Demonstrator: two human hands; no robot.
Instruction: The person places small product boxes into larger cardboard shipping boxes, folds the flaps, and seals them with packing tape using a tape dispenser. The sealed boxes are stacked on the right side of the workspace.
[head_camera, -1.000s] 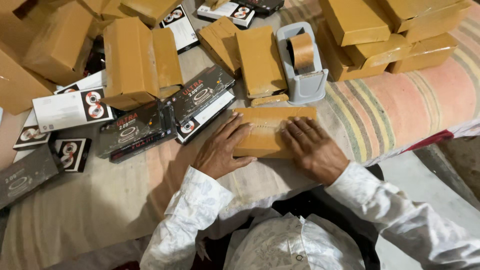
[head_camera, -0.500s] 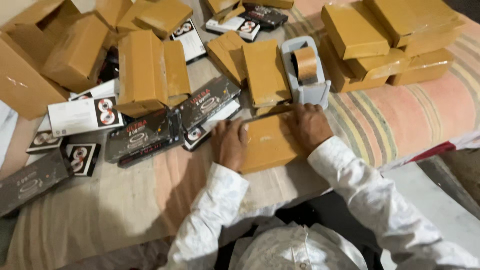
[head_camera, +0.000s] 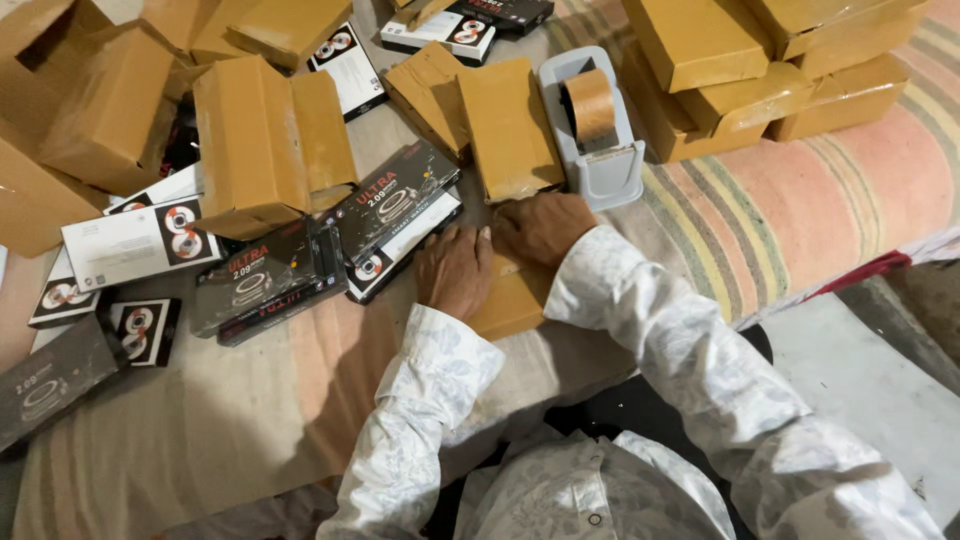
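**Both hands flat on brown parcel at table edge**

L hand (head_camera: 455, 270) palm-down, fingers together, pressing on the brown-wrapped parcel (head_camera: 512, 300). R hand (head_camera: 545, 225) also on it, further up, knuckles bent; can't tell if it's pinching anything. Hands close, nearly touching, neither wrapped around the parcel. Parcel lies flat on striped cloth (head_camera: 800, 200) near front edge, mostly hidden under the hands & sleeves. Grey tape dispenser (head_camera: 598, 150) w/ brown tape roll just beyond R hand. Another wrapped parcel (head_camera: 508, 125) just left of dispenser. Dark printed cartons (head_camera: 390, 205) beside L hand, more spread to the left. Stack of wrapped parcels (head_camera: 740, 70) top right, well apart. Open cardboard boxes (head_camera: 255, 140) upper left.
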